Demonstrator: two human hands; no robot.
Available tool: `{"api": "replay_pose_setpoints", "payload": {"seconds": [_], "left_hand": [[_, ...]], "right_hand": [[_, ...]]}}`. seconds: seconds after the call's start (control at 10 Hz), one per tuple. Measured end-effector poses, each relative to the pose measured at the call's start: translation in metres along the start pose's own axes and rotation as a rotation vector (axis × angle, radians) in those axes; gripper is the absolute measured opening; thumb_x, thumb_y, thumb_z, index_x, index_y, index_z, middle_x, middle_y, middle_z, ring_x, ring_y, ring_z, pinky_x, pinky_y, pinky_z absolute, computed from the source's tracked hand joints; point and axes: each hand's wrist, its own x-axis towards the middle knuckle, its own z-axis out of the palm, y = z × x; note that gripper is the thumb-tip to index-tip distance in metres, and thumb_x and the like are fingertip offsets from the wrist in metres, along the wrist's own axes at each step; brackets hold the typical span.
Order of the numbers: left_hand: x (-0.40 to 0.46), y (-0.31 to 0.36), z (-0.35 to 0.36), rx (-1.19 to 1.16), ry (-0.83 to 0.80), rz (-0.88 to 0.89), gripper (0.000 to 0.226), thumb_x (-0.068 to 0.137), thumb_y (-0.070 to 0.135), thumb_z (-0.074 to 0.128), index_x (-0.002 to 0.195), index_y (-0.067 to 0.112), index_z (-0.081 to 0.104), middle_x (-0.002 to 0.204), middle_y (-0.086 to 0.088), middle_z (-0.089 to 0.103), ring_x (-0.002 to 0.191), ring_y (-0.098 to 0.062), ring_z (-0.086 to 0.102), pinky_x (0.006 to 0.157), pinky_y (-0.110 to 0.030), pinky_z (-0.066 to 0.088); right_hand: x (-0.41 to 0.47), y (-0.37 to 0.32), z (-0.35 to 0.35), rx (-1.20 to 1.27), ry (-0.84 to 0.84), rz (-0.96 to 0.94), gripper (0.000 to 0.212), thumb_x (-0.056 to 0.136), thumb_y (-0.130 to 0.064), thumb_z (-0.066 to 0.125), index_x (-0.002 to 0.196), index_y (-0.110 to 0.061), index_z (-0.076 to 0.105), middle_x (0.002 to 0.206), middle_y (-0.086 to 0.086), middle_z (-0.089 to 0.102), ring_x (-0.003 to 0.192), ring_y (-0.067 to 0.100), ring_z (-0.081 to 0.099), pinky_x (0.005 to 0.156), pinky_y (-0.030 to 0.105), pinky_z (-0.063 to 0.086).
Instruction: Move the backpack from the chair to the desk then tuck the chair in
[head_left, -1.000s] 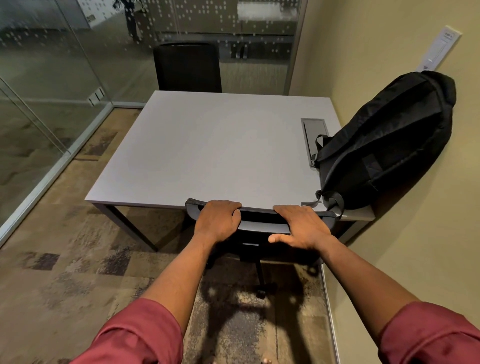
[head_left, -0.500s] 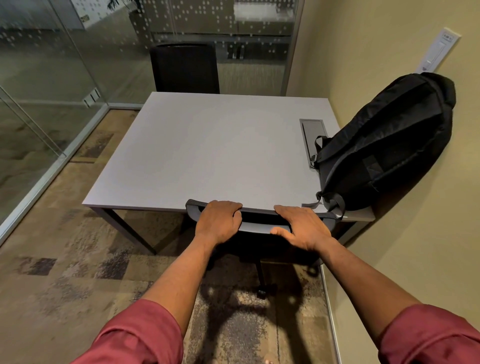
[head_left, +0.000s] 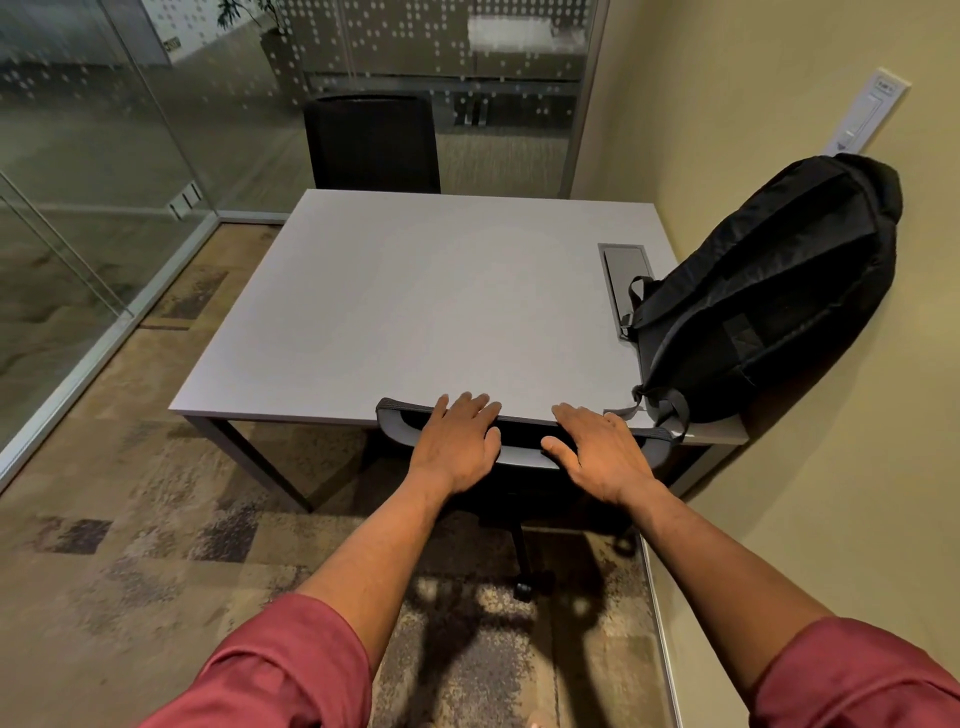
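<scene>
On the desk (head_left: 415, 312) the soft backpack (head_left: 769, 306) leans on the wall. Both hands, left (head_left: 460, 441) and right (head_left: 602, 452), lie flat, fingers unclenched, on the chair (head_left: 524, 457) back's stiff top rail, the best place to push; on casters it should roll lightly.

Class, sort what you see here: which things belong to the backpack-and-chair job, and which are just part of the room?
Job:
backpack
desk
near chair
left hand
right hand

Room only:
far chair
desk cable hatch
wall switch plate
glass wall
</scene>
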Motion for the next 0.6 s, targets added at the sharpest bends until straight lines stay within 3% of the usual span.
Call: {"api": "replay_pose_setpoints", "payload": {"seconds": [0.2, 0.4, 0.6], "left_hand": [[0.0, 0.001, -0.001, 0.046, -0.024, 0.01, 0.054, 0.102, 0.035, 0.023, 0.151, 0.016, 0.035, 0.16, -0.003, 0.034, 0.151, -0.022, 0.019, 0.124, -0.046, 0.008], [-0.002, 0.001, -0.003, 0.036, -0.042, 0.012, 0.056, 0.102, 0.036, 0.023, 0.153, 0.013, 0.031, 0.162, -0.005, 0.029, 0.152, -0.022, 0.015, 0.124, -0.045, 0.007], [0.001, 0.002, -0.017, 0.016, 0.02, 0.046, 0.058, 0.102, 0.031, 0.025, 0.156, 0.008, 0.019, 0.166, -0.008, 0.016, 0.153, -0.022, 0.008, 0.125, -0.041, 0.004]], "right_hand": [[0.001, -0.006, 0.003, 0.015, 0.033, 0.049, 0.066, 0.099, -0.062, 0.024, 0.145, -0.017, 0.04, 0.136, 0.006, 0.058, 0.126, 0.025, 0.05, 0.112, 0.049, 0.03], [-0.002, -0.009, 0.003, 0.032, 0.017, 0.084, 0.069, 0.098, -0.064, 0.023, 0.149, -0.019, 0.032, 0.147, 0.006, 0.049, 0.137, 0.025, 0.041, 0.118, 0.051, 0.022], [0.002, -0.017, -0.006, 0.111, 0.144, 0.083, 0.074, 0.097, -0.063, 0.033, 0.153, -0.015, 0.026, 0.155, 0.008, 0.039, 0.14, 0.027, 0.036, 0.117, 0.05, 0.024]]}}
